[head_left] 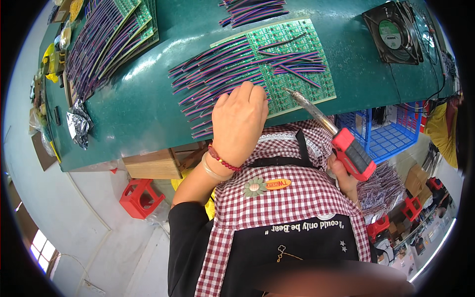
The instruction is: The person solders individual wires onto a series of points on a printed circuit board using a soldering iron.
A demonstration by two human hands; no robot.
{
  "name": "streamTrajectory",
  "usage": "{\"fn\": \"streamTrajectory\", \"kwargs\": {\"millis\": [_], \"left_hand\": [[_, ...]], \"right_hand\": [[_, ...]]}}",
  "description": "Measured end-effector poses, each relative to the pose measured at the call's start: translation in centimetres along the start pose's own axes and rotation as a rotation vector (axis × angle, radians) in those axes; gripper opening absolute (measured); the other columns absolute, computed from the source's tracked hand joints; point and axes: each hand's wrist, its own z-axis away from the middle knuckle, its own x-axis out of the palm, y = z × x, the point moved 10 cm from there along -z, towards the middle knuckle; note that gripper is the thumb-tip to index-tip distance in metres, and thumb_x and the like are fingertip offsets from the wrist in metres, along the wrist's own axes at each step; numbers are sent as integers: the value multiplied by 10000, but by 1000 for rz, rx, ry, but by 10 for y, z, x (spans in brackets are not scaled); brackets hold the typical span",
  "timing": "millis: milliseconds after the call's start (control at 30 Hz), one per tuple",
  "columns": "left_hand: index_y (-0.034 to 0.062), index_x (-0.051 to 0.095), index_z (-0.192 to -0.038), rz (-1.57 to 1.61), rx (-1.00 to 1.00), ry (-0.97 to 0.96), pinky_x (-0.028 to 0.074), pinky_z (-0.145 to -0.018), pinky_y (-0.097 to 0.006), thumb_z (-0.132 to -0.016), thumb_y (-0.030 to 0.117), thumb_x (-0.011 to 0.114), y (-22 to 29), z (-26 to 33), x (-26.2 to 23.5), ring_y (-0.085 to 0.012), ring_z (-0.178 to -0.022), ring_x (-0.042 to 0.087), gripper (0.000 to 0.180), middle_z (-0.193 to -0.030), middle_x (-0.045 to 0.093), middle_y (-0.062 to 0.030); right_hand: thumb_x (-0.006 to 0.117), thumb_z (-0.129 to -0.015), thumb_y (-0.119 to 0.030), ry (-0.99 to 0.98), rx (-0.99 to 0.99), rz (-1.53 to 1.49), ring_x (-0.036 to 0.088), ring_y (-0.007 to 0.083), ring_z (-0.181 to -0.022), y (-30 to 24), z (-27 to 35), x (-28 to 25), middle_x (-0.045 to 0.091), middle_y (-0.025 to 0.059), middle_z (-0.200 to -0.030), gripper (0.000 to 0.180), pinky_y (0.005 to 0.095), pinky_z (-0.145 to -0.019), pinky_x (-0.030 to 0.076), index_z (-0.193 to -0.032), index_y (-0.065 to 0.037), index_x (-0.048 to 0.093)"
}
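A green circuit board panel (297, 47) lies on the table, with thin multicoloured wires (213, 64) fanned out from its left part. More loose wires (297, 62) rest across its right half. My left hand (240, 116) is closed over the panel's near edge, among the wires. Its fingertips are hidden beneath it, so what they pinch does not show. In my right hand (341, 175) is a soldering iron (354, 154) with a red and black handle. The iron's metal tip points left and lies over the panel, right of my left hand; whether it touches cannot be told.
Wired boards (109, 44) are stacked at the far left of the green table (163, 119). A wire bundle (255, 12) lies beyond the panel. A black fan (393, 34) stands at the far right. Crumpled foil (79, 123) sits left; a blue basket (393, 141) is below the table's right edge.
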Motion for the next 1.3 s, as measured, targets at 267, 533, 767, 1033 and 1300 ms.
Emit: {"fn": "streamTrajectory", "kwargs": {"millis": [267,533,767,1033,1300], "left_hand": [[110,601,-818,-122,39,70,386,-748,-364,-752,127,716,20,-13,-16,-207,-855,554,135,-856,537,-24],[111,577,-823,-76,250,56,395,-761,-368,-770,129,667,59,-53,33,-215,-876,535,105,-850,525,-37],[104,575,-865,-6,309,59,409,-767,-364,-781,114,672,54,-49,20,-229,-884,540,129,-882,539,-51],[90,562,-858,-104,313,8,407,-770,-366,-758,131,699,56,-44,38,-234,-900,537,174,-893,542,-59],[22,589,-873,218,126,138,472,-660,-368,-772,-33,664,14,-8,-31,-285,-752,594,136,-813,591,-110]], "right_hand": [[605,-920,-142,119,-103,-291,503,118,-620,-16,-5,-16,530,30,-721,427,275,-601,430,-1276,61,485],[597,-943,-233,234,-260,-343,419,96,-545,-34,-10,-38,462,12,-690,474,283,-546,390,-1285,70,471],[577,-946,-191,220,-222,-382,419,94,-551,-28,-13,-32,458,13,-674,423,273,-546,391,-1276,58,486],[574,-957,-269,180,-247,-322,412,96,-533,-35,-15,-28,452,11,-654,461,275,-538,387,-1270,53,469],[647,-893,-503,131,-171,-161,470,127,-537,-18,-11,-21,481,19,-626,705,307,-574,444,-1286,52,464]]}}
